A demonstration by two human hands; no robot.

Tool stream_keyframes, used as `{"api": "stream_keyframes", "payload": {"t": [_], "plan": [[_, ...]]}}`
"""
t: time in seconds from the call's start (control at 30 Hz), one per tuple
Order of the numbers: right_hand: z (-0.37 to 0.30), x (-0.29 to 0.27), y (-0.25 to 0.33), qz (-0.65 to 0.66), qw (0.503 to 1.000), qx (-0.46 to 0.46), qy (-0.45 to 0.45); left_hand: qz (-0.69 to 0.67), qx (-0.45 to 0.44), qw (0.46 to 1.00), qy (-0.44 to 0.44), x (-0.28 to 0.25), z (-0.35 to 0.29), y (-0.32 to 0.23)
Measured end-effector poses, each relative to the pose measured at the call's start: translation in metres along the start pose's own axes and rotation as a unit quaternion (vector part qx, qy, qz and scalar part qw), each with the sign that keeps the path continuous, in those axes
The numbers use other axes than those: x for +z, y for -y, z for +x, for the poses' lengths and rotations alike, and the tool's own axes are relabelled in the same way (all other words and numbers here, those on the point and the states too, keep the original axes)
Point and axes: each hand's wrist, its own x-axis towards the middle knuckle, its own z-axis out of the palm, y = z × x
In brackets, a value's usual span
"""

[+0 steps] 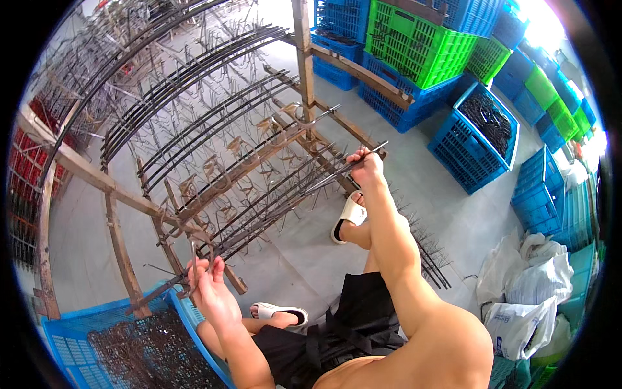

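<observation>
— What are the right fingers (360,155) doing?
— They are pinching the end of a spiked metal rod (304,191) lying across the wooden rack (246,165).
— And the left fingers (206,267)?
— They are closing on the rod's other end, just above the blue crate (71,337) of dark metal parts (152,353).
— Anything beyond?
— Stacked green and blue crates (414,45) are standing behind the rack

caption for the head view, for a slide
Seated person's right hand grips the end of a spiked metal rod on a wooden rack, left hand at its other end above a blue crate.
</observation>
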Motion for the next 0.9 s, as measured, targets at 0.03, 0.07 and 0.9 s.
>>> {"api": "stream_keyframes", "payload": {"t": [0.03,0.07,0.9], "plan": [[-0.002,0.0,0.003,-0.002,1.0,0.008,0.002,-0.005,-0.014,1.0,0.001,0.006,0.001,-0.002],[-0.002,0.0,0.005,-0.004,1.0,0.016,0.003,0.003,-0.003,1.0,0.006,0.014,0.001,-0.006],[0.083,-0.078,0.018,-0.139,0.985,-0.003,0.1,-0.13,-0.162,0.963,-0.17,-0.057,-0.02,0.128]]}}
